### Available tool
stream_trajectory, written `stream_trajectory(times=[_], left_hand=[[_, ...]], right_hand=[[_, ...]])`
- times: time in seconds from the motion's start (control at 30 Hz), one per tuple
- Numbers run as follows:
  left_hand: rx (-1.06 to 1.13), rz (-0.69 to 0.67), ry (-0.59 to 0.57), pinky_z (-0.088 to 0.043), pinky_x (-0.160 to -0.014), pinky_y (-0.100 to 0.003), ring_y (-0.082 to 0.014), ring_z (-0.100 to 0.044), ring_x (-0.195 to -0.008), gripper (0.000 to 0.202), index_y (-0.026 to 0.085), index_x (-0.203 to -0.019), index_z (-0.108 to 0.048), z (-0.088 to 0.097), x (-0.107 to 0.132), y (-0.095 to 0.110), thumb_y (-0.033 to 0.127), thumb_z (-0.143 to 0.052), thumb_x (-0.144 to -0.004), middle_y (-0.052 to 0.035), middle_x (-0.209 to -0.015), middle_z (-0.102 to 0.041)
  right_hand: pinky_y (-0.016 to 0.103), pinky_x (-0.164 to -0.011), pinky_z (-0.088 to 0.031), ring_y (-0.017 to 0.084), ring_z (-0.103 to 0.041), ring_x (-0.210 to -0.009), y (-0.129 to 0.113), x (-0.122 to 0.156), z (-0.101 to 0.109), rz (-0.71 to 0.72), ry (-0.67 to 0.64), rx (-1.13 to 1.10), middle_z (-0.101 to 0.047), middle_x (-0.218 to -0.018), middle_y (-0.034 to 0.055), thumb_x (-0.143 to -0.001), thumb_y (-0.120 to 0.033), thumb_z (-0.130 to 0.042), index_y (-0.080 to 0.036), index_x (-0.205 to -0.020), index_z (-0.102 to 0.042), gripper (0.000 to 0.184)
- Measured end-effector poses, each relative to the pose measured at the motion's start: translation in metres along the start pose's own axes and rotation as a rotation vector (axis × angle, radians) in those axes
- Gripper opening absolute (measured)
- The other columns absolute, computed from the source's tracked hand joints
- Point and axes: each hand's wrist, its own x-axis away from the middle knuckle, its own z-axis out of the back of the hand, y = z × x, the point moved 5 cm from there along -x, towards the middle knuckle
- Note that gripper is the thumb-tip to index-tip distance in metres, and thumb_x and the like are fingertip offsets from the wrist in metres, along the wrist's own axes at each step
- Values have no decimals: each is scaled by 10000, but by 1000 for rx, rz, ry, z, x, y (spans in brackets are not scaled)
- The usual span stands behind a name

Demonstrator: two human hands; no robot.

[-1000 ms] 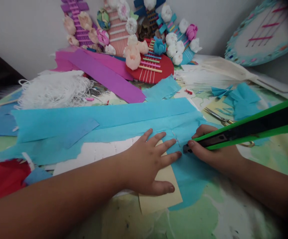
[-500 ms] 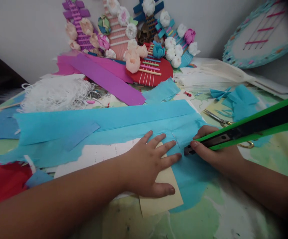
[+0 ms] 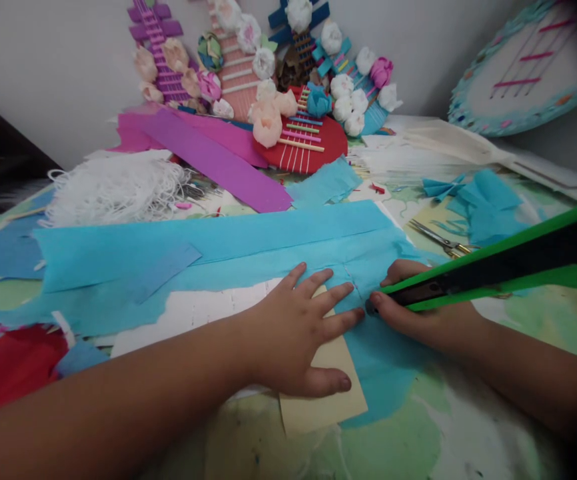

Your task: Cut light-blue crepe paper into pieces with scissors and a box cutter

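My left hand (image 3: 303, 333) lies flat with fingers spread, pressing on a pale yellow card (image 3: 326, 410) and the edge of a turquoise tissue-paper sheet (image 3: 378, 373). In my right hand (image 3: 418, 307) is a green and black utility knife (image 3: 493, 260), gripped near its tip between thumb and fingers. Its handle slants up to the right edge of the view. The dark tip is close to my left fingertips, over the turquoise sheet; whether the blade touches the paper I cannot tell. A short dashed line runs across the sheet above the tip. White paper (image 3: 208, 307) shows under the sheet.
Scissors (image 3: 441, 237) and crumpled turquoise paper (image 3: 488, 207) lie right of the sheet. White string (image 3: 113, 187) is heaped at the left, near purple strips (image 3: 218, 160). Red paper (image 3: 18, 367) is at lower left. Decorated guitar shapes (image 3: 303, 140) lean on the wall.
My right hand and the knife have shifted slightly left and down, and the handle has tilted lower. My left hand stays in place.
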Motion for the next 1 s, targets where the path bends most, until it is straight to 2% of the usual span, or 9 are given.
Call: stream_trajectory(times=[0.1, 0.33, 0.8, 1.0], left_hand=[[-7, 0, 7, -119, -961, -608, -394, -217, -1247, 728, 191, -1326, -324, 0, 0, 0, 644, -337, -756, -152, -1385, -275], [-21, 2, -2, -119, -961, -603, -387, -214, -1251, 713, 205, -1328, -314, 0, 0, 1, 641, -329, -764, -146, -1390, -266], [-19, 7, 1, -97, -973, -590, -377, -201, -1257, 715, 216, -1333, -307, 0, 1, 1, 643, -340, -760, -136, -1392, -266], [-12, 5, -8, -99, -973, -591, -379, -204, -1256, 721, 211, -1330, -312, -1, 0, 0, 647, -340, -757, -140, -1392, -266]], right_hand=[[229, -403, -333, 99, -468, -430, -2, -1, 1, 8, 11, -16, -497, -473, -35, -727, -369, -518, -208, -599, -378, 248], [247, -432, -360, 123, -501, -461, -3, -1, 11, 14, 137, -38, -511, -476, -24, -697, -338, -553, -213, -592, -398, 225], [238, -423, -351, 118, -504, -461, -1, 1, 8, 11, 90, -59, -524, -491, -22, -709, -306, -555, -210, -605, -422, 194], [238, -413, -314, 100, -449, -430, -5, 2, 6, 16, 65, -7, -476, -470, -33, -722, -322, -532, -206, -588, -402, 220]])
